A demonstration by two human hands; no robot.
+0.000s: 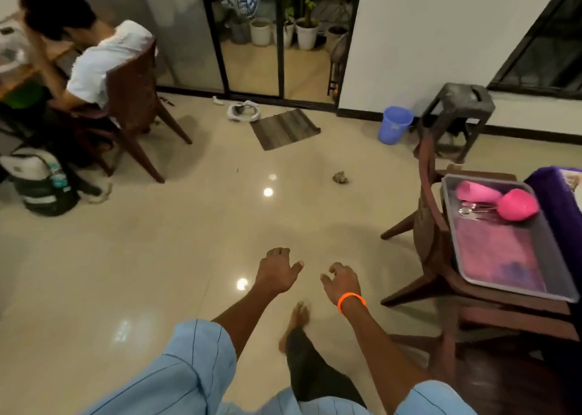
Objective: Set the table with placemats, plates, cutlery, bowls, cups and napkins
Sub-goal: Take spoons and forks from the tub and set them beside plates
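Both hands, left (277, 271) and right (341, 280), hang loose, holding nothing; no writing legible.

The person is wearing a light blue short-sleeved shirt (176, 367) with thin dark vertical pinstripes, its loose sleeves ending around the elbow and leaving both forearms bare. A thin, bright orange band (351, 300) is circling the right wrist just behind the right hand (341, 280), while the left hand (277, 273) and its wrist are wearing nothing. Below, dark trousers (310, 373) are covering the one leg in view, and the foot (296, 321) at its end is going bare, with no shoe or sock on it.
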